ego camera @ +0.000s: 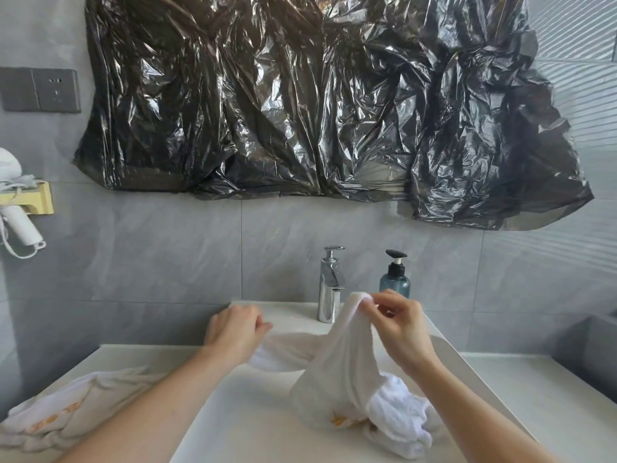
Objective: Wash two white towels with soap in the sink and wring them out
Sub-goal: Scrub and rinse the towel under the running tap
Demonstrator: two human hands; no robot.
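Observation:
A white towel hangs in the white sink, lifted into a peak. My right hand pinches its top edge just right of the chrome tap. My left hand holds another part of the same towel at the sink's back left, fingers curled round the cloth. The towel's lower end lies bunched in the basin at the right. A second white towel with orange lettering lies crumpled on the counter at the left. A blue soap dispenser with a black pump stands behind my right hand.
The white counter runs on both sides of the sink. Black plastic sheeting covers the wall above. A white hair dryer hangs in a holder on the left wall, below a grey socket plate.

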